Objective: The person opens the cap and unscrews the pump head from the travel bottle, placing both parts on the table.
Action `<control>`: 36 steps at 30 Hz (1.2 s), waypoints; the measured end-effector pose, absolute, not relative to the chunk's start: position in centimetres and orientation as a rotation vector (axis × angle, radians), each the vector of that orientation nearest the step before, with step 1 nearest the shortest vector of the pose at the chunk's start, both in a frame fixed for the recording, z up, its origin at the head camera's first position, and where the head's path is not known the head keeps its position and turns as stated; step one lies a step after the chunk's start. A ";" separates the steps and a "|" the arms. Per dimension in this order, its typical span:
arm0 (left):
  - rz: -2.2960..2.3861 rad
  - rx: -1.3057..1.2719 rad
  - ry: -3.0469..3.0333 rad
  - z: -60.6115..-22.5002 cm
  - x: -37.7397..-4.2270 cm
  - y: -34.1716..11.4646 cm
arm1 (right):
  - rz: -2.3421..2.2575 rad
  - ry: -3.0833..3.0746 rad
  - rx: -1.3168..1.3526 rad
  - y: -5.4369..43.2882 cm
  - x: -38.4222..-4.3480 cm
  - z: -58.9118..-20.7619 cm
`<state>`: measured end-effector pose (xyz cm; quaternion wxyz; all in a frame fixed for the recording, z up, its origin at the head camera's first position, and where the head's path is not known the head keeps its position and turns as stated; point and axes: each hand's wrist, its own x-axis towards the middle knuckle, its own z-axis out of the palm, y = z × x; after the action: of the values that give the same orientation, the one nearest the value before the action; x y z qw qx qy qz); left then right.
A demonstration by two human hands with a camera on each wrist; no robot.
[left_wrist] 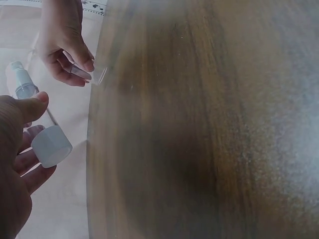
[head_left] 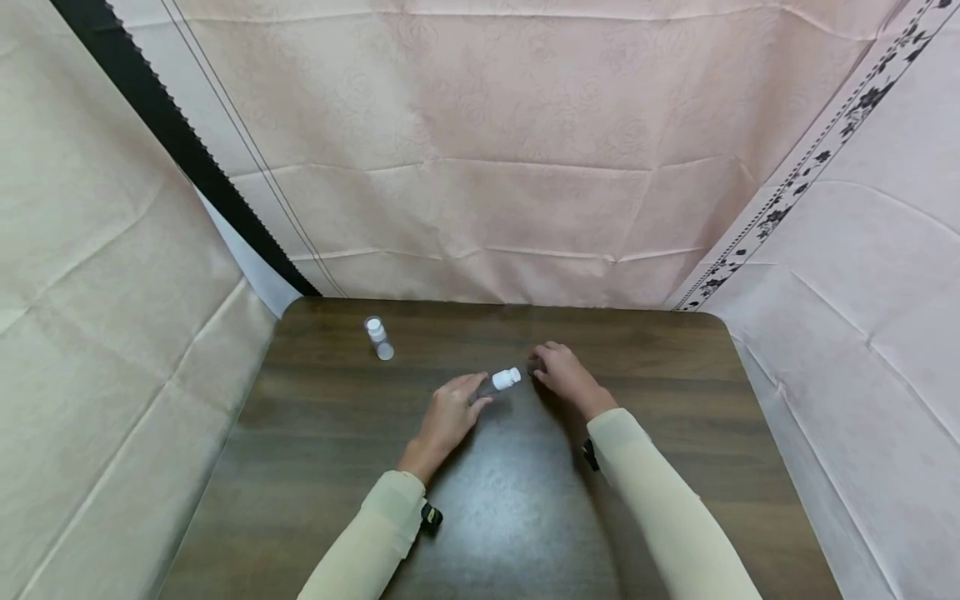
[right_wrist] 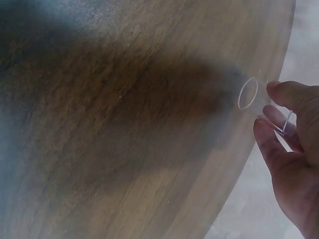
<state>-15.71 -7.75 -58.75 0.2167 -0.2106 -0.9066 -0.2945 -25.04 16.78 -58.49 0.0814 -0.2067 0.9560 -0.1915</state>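
My left hand [head_left: 447, 414] grips a small clear pump bottle [head_left: 506, 378] above the table, its white pump end tilted toward the right hand. In the left wrist view the thumb and fingers close round the bottle's clear body, between the slim white nozzle and the wide white base [left_wrist: 51, 146]. A short distance to the right, my right hand [head_left: 567, 377] pinches a clear cap [right_wrist: 248, 93] between thumb and fingers. The cap is a see-through tube with a round open rim, apart from the bottle; the head view barely shows it.
Another small clear bottle with a white top [head_left: 378, 337] is at the back left of the brown wooden table [head_left: 315, 467]. Pale cloth [head_left: 480, 208] hangs behind the table and along both sides.
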 end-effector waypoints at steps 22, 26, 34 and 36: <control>-0.814 -0.588 -2.568 -59.1 -15.6 -7.7 | -0.878 2.796 -0.436 17.2 -24.6 -60.2; -0.803 -0.592 -2.567 -59.1 -15.6 -7.7 | -0.951 2.793 -0.402 17.6 -24.0 -60.1; -0.782 -0.597 -2.560 -58.9 -15.6 -7.5 | -0.968 2.882 -0.470 18.6 -22.4 -59.0; -0.781 -0.596 -2.567 -58.8 -15.6 -7.4 | -0.974 2.901 -0.490 18.8 -21.9 -58.5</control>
<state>-15.57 -7.40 -58.82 0.1954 -0.2126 -0.9159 -0.2789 -21.93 18.79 -58.50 0.0211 -0.1582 0.9359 -0.3142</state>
